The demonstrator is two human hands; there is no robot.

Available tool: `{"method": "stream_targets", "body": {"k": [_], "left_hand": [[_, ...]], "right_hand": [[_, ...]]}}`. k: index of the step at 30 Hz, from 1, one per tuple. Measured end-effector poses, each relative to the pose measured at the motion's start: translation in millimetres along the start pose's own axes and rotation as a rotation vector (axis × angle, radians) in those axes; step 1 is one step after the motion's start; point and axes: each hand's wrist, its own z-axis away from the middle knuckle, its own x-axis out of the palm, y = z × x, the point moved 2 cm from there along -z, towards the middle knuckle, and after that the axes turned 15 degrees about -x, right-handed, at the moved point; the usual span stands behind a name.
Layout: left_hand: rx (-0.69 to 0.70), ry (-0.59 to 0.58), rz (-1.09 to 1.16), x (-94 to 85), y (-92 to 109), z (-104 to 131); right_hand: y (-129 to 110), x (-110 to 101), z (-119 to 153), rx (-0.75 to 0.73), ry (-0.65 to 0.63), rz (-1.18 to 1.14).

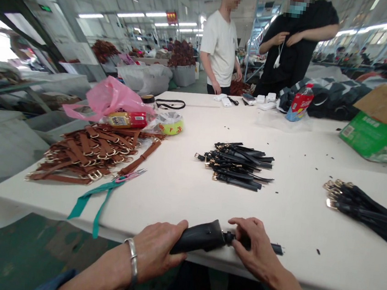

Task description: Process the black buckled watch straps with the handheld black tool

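At the table's near edge, my left hand (160,247), with a silver bangle at the wrist, is wrapped round a black handheld tool (199,237). The tool's wide end points right, toward a black strap (276,249). My right hand (254,246) is closed on that strap beside the tool's tip, thumb and fingers bent round it. Part of the strap is hidden under the fingers. Beyond my hands lies a pile of black straps with gold buckles (240,165). Another bundle of black straps (366,211) rests at the right.
Brown buckled straps (85,152) heap at the left, near pink-handled scissors (129,176) with a teal ribbon (87,198). Behind are a pink bag (110,97), a red bottle (300,103) and a green box (381,132). Two people stand past the white table (196,122).
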Motion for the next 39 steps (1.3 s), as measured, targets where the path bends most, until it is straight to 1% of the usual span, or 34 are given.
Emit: {"method": "stream_targets", "body": {"k": [2, 4, 7, 12, 16, 19, 24, 26, 31, 36, 39], "left_hand": [[0.008, 0.0, -0.007, -0.7, 0, 0], [0.017, 0.0, -0.017, -1.2, 0, 0], [0.015, -0.004, -0.049, -1.3, 1, 0], [0.034, 0.016, -0.096, -3.5, 4, -1], [0.049, 0.016, -0.126, -8.3, 9, -2], [0.049, 0.02, -0.164, -13.6, 17, -3], [0.088, 0.076, -0.237, -19.6, 36, -5], [0.087, 0.084, -0.242, -19.8, 36, -5], [0.075, 0.03, -0.243, -23.8, 30, -5], [0.123, 0.07, -0.269, -32.8, 42, -10], [0.124, 0.069, -0.286, -34.9, 41, -11]], "right_hand": [[-3, 1, 1, -0.092, -0.047, 0.06], [-4, 2, 1, -0.123, -0.075, 0.093], [-1, 2, -1, -0.119, -0.067, 0.089], [9, 3, 3, -0.14, -0.08, 0.023], [13, 2, 6, -0.125, -0.054, -0.009], [13, 2, 7, -0.114, -0.041, -0.043], [18, 4, 9, -0.105, -0.004, -0.088], [19, 4, 9, -0.103, 0.015, -0.097], [16, 3, 6, -0.089, 0.002, -0.127], [18, 3, 7, -0.082, 0.01, -0.127], [21, 3, 8, -0.091, 0.012, -0.134]]}}
